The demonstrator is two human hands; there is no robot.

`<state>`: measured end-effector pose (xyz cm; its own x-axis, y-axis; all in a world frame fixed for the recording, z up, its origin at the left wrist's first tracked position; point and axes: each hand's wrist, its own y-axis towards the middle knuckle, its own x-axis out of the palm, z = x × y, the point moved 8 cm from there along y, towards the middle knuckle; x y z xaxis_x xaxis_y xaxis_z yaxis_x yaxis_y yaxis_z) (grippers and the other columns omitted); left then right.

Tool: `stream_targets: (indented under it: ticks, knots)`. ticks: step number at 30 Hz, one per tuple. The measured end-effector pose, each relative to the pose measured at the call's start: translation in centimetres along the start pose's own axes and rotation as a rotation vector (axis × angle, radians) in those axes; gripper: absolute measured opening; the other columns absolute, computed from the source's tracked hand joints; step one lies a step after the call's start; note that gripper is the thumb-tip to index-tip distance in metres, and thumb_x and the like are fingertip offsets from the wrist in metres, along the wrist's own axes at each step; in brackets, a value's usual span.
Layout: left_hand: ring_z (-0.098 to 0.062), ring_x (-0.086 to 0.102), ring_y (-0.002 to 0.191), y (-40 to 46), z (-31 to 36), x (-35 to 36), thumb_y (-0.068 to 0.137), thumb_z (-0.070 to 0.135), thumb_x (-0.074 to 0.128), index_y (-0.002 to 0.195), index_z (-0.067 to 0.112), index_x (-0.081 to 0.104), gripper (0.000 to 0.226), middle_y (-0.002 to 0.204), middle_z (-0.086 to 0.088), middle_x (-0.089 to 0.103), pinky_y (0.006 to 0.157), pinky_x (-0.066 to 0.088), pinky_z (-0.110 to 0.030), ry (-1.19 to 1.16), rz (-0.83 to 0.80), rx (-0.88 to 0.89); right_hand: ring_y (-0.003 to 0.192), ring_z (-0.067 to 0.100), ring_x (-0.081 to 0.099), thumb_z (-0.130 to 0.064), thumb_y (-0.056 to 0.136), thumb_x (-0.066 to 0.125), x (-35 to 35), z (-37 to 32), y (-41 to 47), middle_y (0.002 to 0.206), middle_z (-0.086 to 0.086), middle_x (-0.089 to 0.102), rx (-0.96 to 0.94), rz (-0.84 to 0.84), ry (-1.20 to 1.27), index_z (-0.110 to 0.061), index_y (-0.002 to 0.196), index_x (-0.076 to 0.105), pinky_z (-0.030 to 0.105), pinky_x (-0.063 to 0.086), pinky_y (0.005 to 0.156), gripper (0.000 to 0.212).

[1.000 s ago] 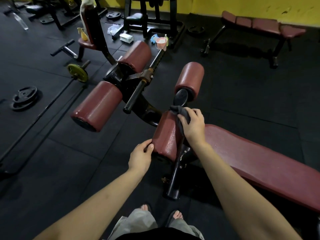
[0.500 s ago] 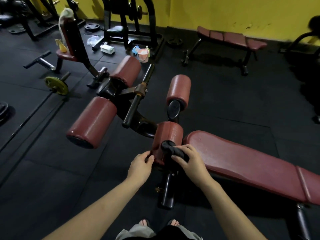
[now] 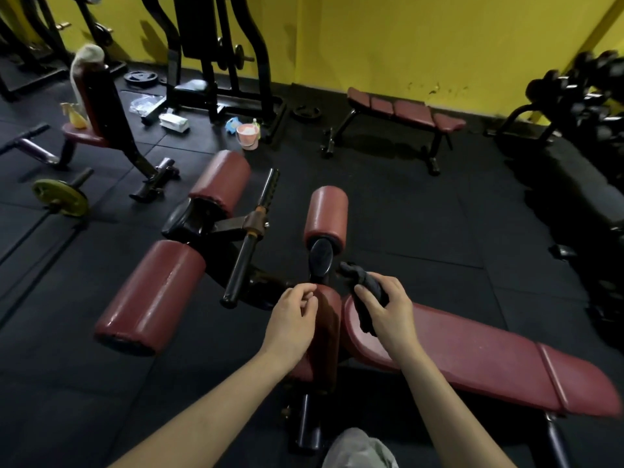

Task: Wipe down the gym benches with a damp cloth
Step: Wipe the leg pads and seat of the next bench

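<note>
- My left hand (image 3: 293, 317) rests on the near roller (image 3: 326, 336), fingers loosely curled, holding nothing.
- My right hand (image 3: 388, 307) grips the dark cloth (image 3: 363, 292) over the bench (image 3: 472, 352) pad's end.
- A pink bucket (image 3: 248, 135) stands far off.

A gym is being shown: maroon padded benches (image 3: 408, 113), a weight machine (image 3: 216, 52), loose weight plates (image 3: 140, 77) and a dumbbell rack (image 3: 574, 92) are being seen on black rubber flooring (image 3: 422, 211) against yellow walls (image 3: 422, 38).
</note>
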<state>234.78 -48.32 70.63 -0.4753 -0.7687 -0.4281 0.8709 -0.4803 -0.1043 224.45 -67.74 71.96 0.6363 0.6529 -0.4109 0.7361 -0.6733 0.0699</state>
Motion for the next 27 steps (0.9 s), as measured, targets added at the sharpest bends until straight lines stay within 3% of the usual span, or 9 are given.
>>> stream_targets:
  ticks: [4, 8, 12, 15, 21, 27]
  knots:
    - [-0.001, 0.058, 0.109, 5.2, 1.7, 1.2, 0.106, 0.028, 0.051, 0.132, 0.028, 0.060, 0.028, 0.120, 0.013, 0.057, 0.085, 0.046, -0.012, 0.008, 0.046, 0.004, 0.105, -0.002, 0.061, -0.027, 0.098, 0.072, 0.5, -0.9, 5.7, 0.112, -0.013, 0.063, -0.027, -0.021, 0.015, -0.031, 0.117, 0.072, 0.017, 0.046, 0.090, 0.020]
    - [-0.004, 0.058, 0.112, 11.2, 2.7, 2.2, 0.105, 0.025, 0.052, 0.132, 0.024, 0.062, 0.028, 0.120, 0.012, 0.056, 0.099, 0.048, -0.024, 0.035, 0.131, -0.019, 0.109, -0.006, 0.058, -0.028, 0.099, 0.069, 1.7, -0.3, 12.8, 0.116, -0.014, 0.062, -0.059, -0.084, 0.012, -0.036, 0.120, 0.068, 0.012, 0.044, 0.091, 0.022]
    - [-0.011, 0.060, 0.114, 16.3, 2.0, 3.2, 0.103, 0.023, 0.055, 0.132, 0.021, 0.062, 0.029, 0.122, 0.007, 0.058, 0.101, 0.047, -0.026, 0.118, 0.197, -0.089, 0.115, 0.000, 0.057, -0.030, 0.099, 0.069, 4.1, 0.7, 19.7, 0.123, -0.014, 0.059, -0.106, -0.138, -0.050, -0.027, 0.134, 0.064, 0.021, 0.044, 0.101, 0.036]
    - [-0.015, 0.056, 0.124, 19.1, 0.4, 3.5, 0.103, 0.028, 0.057, 0.139, 0.020, 0.056, 0.037, 0.135, 0.002, 0.056, 0.104, 0.044, -0.029, 0.195, 0.220, -0.179, 0.123, 0.010, 0.055, -0.032, 0.098, 0.070, 6.0, 1.5, 24.9, 0.126, -0.010, 0.058, -0.136, -0.190, -0.094, -0.022, 0.140, 0.060, 0.028, 0.043, 0.108, 0.044]
    - [-0.018, 0.037, 0.147, 22.4, -2.2, 4.8, 0.104, 0.034, 0.053, 0.156, 0.017, 0.039, 0.056, 0.159, 0.001, 0.041, 0.120, 0.032, -0.037, 0.249, 0.144, -0.315, 0.119, 0.024, 0.051, -0.031, 0.100, 0.066, 9.2, -0.8, 35.2, 0.125, 0.001, 0.061, -0.382, -0.218, -0.333, -0.016, 0.132, 0.066, 0.030, 0.039, 0.106, 0.035]
    - [-0.011, 0.030, 0.151, 22.9, -3.4, 5.7, 0.105, 0.035, 0.052, 0.156, 0.024, 0.041, 0.053, 0.163, 0.008, 0.037, 0.124, 0.026, -0.040, 0.304, 0.119, -0.294, 0.118, 0.030, 0.049, -0.040, 0.103, 0.058, 15.0, 1.4, 37.7, 0.129, 0.004, 0.061, -0.463, -0.411, -0.579, -0.020, 0.135, 0.065, 0.045, 0.046, 0.104, 0.038]
